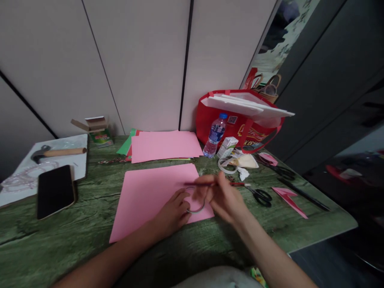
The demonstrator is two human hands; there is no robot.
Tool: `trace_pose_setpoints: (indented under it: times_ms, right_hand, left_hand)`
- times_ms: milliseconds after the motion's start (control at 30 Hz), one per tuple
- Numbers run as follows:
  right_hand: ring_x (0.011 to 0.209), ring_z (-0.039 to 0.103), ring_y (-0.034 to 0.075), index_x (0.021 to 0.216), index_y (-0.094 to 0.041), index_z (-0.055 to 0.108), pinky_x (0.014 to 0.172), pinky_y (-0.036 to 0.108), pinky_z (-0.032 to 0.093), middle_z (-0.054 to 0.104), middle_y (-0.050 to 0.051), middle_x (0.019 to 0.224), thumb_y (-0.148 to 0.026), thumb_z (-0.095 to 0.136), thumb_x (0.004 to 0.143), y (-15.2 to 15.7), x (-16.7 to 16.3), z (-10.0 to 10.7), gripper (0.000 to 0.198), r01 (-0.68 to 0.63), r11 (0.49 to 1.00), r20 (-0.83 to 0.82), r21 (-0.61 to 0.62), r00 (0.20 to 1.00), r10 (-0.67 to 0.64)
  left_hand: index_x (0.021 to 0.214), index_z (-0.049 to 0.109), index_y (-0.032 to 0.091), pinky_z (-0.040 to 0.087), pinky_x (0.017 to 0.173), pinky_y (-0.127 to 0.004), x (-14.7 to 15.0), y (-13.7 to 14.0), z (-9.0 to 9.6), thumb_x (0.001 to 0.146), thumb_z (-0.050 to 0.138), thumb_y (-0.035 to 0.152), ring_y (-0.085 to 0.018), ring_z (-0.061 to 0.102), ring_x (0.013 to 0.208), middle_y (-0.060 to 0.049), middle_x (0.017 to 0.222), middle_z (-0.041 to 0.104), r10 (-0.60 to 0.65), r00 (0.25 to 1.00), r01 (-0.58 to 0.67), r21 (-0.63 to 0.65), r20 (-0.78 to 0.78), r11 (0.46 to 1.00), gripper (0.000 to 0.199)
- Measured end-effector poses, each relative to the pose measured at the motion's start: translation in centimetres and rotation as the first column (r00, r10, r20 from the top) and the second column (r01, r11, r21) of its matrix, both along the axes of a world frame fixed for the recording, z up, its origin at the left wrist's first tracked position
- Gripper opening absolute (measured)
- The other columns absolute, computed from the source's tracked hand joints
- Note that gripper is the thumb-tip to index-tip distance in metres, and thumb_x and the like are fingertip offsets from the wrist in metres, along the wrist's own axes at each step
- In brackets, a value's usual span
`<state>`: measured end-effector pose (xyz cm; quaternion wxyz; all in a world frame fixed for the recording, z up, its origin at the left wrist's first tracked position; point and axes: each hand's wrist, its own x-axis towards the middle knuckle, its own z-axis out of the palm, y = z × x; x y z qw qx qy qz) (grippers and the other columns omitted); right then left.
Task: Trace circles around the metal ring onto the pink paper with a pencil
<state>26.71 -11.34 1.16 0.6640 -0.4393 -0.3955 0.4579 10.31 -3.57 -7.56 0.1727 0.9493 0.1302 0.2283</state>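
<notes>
A pink sheet of paper (150, 192) lies on the green wood-patterned table. Near its lower right part rests a thin round ring (196, 211), pale grey. My left hand (172, 212) lies on the sheet, its fingertips closed on the left side of the ring. Over the ring's right side, my right hand (226, 198) grips a slim dark red pencil (198, 184), held almost level and pointing left. The pencil's tip is blurred, and part of the ring is hidden behind the hands. Black-handled scissors (262, 197) lie just right of my right hand.
Behind are stacked pink sheets (165, 146), a water bottle (215, 136), a small box (227, 147), a tape roll (227, 166) and a red bag (207, 110). A phone (56, 192) and hammer (64, 152) lie left. Folded pink paper (289, 200) and a black pen-like stick (304, 195) lie right.
</notes>
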Motion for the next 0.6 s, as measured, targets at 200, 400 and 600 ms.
trace_pose_setpoints:
  times_ms: [200, 400, 600]
  right_hand:
    - [0.068, 0.066, 0.014, 0.083, -0.020, 0.070, 0.072, 0.029, 0.057, 0.065, -0.001, 0.067, -0.039, 0.076, 0.066, 1.7, 5.0, -4.2, 0.027, 0.322, 0.936, -0.264, -0.144, 0.899, -0.350]
    - [0.072, 0.068, 0.016, 0.086, -0.018, 0.069, 0.075, 0.034, 0.058, 0.066, 0.001, 0.070, -0.039, 0.075, 0.068, 1.0, 4.2, -7.1, 0.028, 0.258, 0.939, -0.223, -0.228, 0.925, -0.308]
    - [0.071, 0.068, 0.015, 0.085, -0.017, 0.070, 0.075, 0.031, 0.058, 0.068, 0.001, 0.069, -0.037, 0.077, 0.066, 1.3, 4.0, -7.5, 0.029, 0.279, 0.932, -0.221, -0.232, 0.918, -0.330]
  left_hand:
    - [0.086, 0.053, 0.017, 0.042, 0.101, -0.041, -0.2, -0.5, 0.5, 0.083, 0.053, 0.015, -0.025, 0.041, 0.123, -0.012, 0.117, 0.053, 0.009, 1.000, -0.009, 0.091, -0.004, 0.996, 0.003]
    - [0.088, 0.054, 0.017, 0.043, 0.102, -0.043, -0.1, -0.5, 0.3, 0.086, 0.052, 0.019, -0.025, 0.042, 0.123, -0.011, 0.116, 0.055, 0.008, 1.000, -0.006, 0.118, -0.012, 0.993, 0.003]
    - [0.088, 0.055, 0.016, 0.043, 0.101, -0.043, 0.0, -0.5, 0.3, 0.090, 0.048, 0.019, -0.026, 0.042, 0.122, -0.011, 0.114, 0.055, 0.004, 1.000, -0.001, 0.119, -0.022, 0.993, 0.008]
